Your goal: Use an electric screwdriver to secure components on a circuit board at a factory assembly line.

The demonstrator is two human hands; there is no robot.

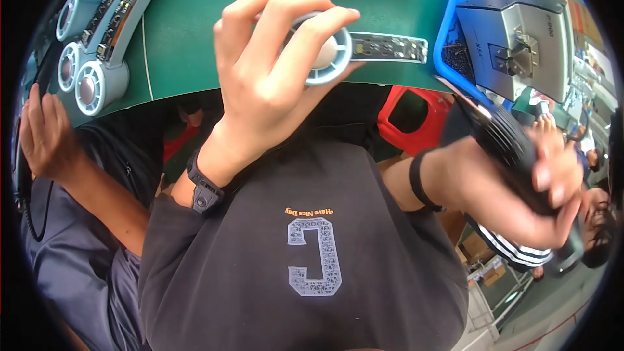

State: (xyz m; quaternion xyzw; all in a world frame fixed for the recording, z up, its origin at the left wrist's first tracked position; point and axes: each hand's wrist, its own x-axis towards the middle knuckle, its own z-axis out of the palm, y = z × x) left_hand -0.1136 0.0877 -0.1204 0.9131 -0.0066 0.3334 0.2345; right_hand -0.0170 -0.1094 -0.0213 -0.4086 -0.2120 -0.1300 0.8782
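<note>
1. The left hand (273, 71) closes its fingers around a pale round fan part (323, 52) at the green mat's (195, 19) near edge.
2. The right hand (520, 182) grips a black ribbed tool (504, 136), possibly a power screwdriver, right of the mat.

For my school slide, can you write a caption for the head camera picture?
Left hand grips a round white fan part on the green mat; right hand holds a black tool.
</note>
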